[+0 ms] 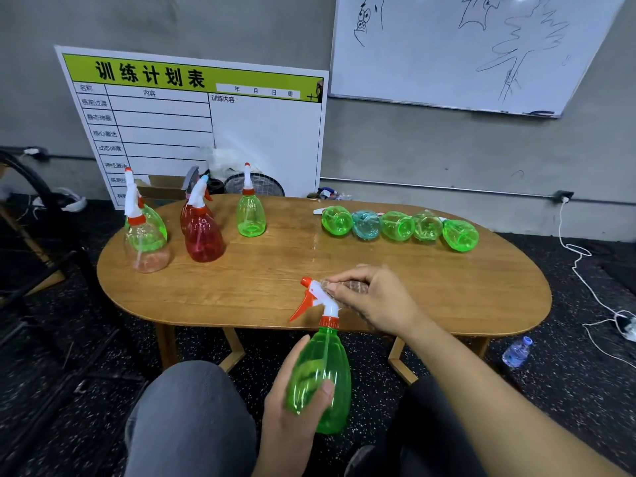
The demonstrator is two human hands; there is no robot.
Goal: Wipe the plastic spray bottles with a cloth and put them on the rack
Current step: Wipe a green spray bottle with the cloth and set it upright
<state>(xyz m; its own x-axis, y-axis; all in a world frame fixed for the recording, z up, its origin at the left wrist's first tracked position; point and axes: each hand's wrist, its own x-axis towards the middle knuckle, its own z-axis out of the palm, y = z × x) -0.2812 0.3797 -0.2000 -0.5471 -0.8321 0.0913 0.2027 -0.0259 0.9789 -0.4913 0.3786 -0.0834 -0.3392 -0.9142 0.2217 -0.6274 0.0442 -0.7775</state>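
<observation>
At about ten o'clock on the oval wooden table (261, 290) stood a cluster of upright spray bottles: a clear one (146, 247) with a green one just behind it, two red ones (203, 237) close together, and a single green bottle (251, 216) a little apart toward twelve o'clock. Toward one o'clock, a row of five bottles (399, 227) lay on their sides, touching one another, bases toward the camera, four green and one blue.

At six o'clock, off the table's near edge and above the person's lap, the left hand (296, 404) came up from below and gripped the belly of a green spray bottle (321, 376), thumb curled across its front, holding it roughly upright with the nozzle tilted toward eleven o'clock. The right hand (375, 301) reached in from five o'clock, wrist bent, fingers curled and pinching a cloth (356, 287) against the white spray head (321, 297) with its orange trigger. A small water bottle (516, 352) lay on the floor at four o'clock.
</observation>
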